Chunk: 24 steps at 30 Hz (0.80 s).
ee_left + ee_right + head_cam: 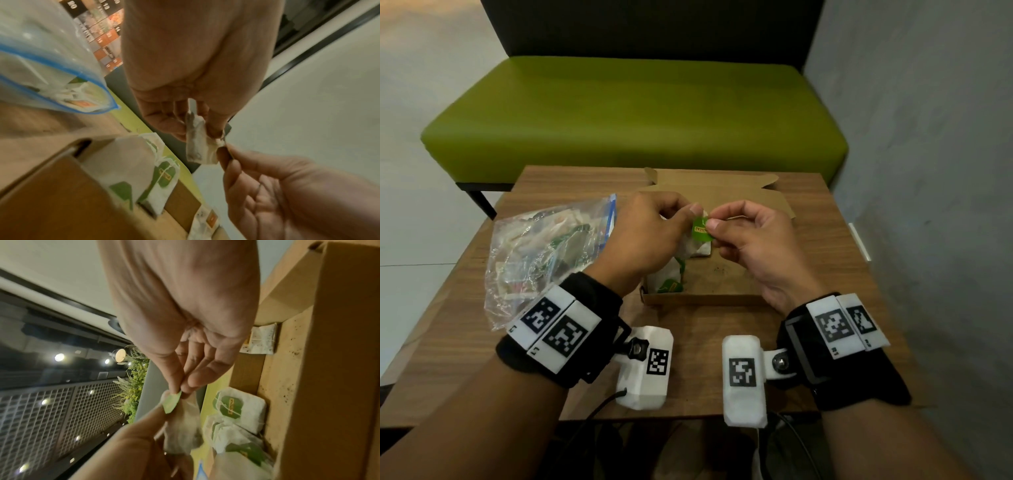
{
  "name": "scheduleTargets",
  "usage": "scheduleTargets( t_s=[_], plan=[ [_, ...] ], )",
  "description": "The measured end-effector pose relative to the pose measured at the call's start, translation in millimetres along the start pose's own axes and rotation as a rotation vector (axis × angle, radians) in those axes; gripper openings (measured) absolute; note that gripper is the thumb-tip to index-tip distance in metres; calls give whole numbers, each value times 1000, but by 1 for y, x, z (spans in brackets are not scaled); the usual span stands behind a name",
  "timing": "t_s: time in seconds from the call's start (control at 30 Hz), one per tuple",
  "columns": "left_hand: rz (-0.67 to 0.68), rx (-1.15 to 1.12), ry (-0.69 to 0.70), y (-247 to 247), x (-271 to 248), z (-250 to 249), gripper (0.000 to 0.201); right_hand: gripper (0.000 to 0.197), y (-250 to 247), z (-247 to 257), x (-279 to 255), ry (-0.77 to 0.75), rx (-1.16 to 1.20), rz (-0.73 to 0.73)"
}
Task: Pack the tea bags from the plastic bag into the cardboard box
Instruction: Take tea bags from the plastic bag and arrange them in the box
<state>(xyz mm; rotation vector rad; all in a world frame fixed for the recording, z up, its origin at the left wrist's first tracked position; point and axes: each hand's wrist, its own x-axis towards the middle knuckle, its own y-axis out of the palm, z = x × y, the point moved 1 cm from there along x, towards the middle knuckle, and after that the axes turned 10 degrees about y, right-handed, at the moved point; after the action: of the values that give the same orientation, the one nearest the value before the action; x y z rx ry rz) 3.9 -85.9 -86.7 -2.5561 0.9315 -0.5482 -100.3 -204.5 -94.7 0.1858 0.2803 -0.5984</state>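
Note:
Both my hands hover over the open cardboard box [705, 298] and share one tea bag [697, 249]. My left hand [690, 213] pinches the top of its white pouch [200, 147]. Thumb and forefinger of my right hand [713, 222] pinch the bag's green tag [701, 230], which shows edge-on in the right wrist view [171, 401]. Several tea bags with green tags [667, 281] lie in the box's left end [241, 410], and one more [261, 339] lies farther along. The clear plastic bag [544, 253] with a blue zip, left of the box, holds several tea bags [78, 99].
Box and bag sit on a small wooden table [825, 246]. A green bench [640, 116] stands just behind it and a grey wall [928, 137] runs close on the right. Black cables [599, 407] hang at the near edge.

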Motion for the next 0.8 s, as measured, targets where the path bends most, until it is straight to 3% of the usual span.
scheduleTargets(
  t_s=[0.17, 0.33, 0.43, 0.53, 0.7, 0.8],
  plan=[
    [46, -256, -126, -4, -2, -8, 27, 13, 1, 0, 1, -84, -25, -46],
    [96, -382, -129, -6, -4, -13, 9, 14, -1, -2, 3, -111, -122, -120],
    [48, -379, -131, -6, -3, -10, 6, 8, -1, -5, 1, -38, -244, -35],
    [34, -301, -149, -4, -3, -3, 5, 9, -1, -8, 1, -38, -290, -19],
    [-66, 153, -80, -17, -8, 10, 15, 9, -7, -18, 13, -34, -402, -88],
    [-105, 274, -125, -30, -13, 18, 18, 11, -9, -25, 20, 25, -552, -123]
  ],
)
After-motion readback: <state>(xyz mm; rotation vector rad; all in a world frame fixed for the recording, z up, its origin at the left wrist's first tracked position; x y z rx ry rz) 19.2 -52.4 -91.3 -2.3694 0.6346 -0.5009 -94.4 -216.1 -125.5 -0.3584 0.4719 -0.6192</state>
